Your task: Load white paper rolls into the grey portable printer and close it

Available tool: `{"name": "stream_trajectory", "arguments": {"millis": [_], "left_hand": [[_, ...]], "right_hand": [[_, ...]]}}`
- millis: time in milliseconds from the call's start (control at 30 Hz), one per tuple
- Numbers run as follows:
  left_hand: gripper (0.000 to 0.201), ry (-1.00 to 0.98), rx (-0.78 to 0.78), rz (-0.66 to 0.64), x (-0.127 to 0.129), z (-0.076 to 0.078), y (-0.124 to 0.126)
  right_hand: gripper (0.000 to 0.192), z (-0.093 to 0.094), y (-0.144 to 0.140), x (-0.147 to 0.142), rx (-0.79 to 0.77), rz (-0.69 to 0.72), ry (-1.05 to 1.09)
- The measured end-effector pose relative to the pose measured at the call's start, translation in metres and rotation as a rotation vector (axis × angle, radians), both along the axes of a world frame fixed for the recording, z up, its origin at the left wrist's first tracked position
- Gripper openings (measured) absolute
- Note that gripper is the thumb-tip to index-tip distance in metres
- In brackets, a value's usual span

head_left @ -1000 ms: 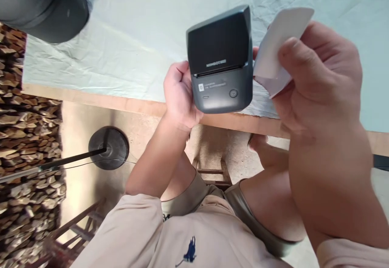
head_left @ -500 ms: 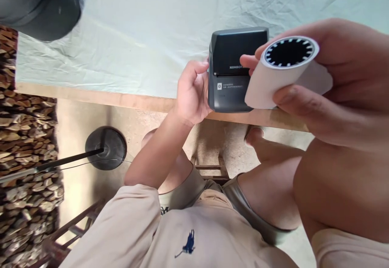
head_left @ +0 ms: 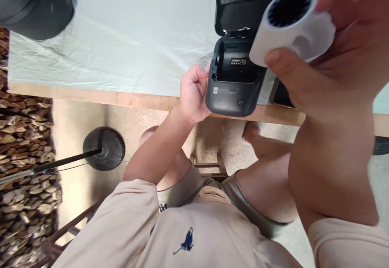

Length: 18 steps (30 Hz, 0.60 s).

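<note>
A dark label printer (head_left: 232,98) sits at the table's front edge with its lid (head_left: 240,3) raised, so its hollow paper bay shows. My left hand (head_left: 193,94) grips the printer's left side, thumb on top and the other fingers hidden beneath or behind it. Above the printer's right side, my right hand (head_left: 328,53) holds a white paper roll (head_left: 263,37) with a black toothed core. The thumb presses the near side of the roll, and a loose flap of paper hangs on its right. The roll hides part of the bay and lid.
A pale cloth (head_left: 136,37) covers the table, with a wooden edge (head_left: 91,98) in front. A dark rounded object (head_left: 36,9) stands at the back left. A black flat item (head_left: 282,94) lies right of the printer. Below are a round stand base (head_left: 103,148) and stacked firewood (head_left: 27,146).
The printer's lid has swung from closed to open. My right hand and the paper roll have moved up, away from me. My left hand stays on the printer.
</note>
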<state>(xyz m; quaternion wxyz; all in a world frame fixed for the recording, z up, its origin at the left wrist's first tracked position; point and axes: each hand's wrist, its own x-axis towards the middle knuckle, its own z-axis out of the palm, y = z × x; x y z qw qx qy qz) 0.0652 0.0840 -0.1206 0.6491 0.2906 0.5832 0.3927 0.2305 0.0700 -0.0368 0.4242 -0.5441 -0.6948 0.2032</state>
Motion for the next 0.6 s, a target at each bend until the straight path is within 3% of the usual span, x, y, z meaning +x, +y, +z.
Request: {"name": "stream_trajectory", "arguments": {"millis": [167,333,433,500,600], "left_hand": [[0.019,-0.309,0.179,-0.144,0.001,0.014,-0.004],[0.022,-0.640,0.164,-0.258,0.007,0.025,-0.006],[0.019,-0.728,0.154,-0.269,0.008,0.025,-0.006],[0.019,-0.739,0.146,-0.257,0.007,0.024,-0.006],[0.019,-0.718,0.131,-0.218,0.007,0.021,-0.005]], "right_hand": [[0.030,0.001,0.001,0.000,-0.044,0.042,-0.490],[0.035,0.002,0.004,-0.008,-0.251,-0.084,-0.744],[0.036,0.003,0.004,-0.013,-0.283,-0.151,-0.824],[0.032,0.003,0.004,-0.014,-0.221,-0.108,-0.788],[0.041,0.002,0.004,-0.013,-0.117,-0.064,-0.726]]}}
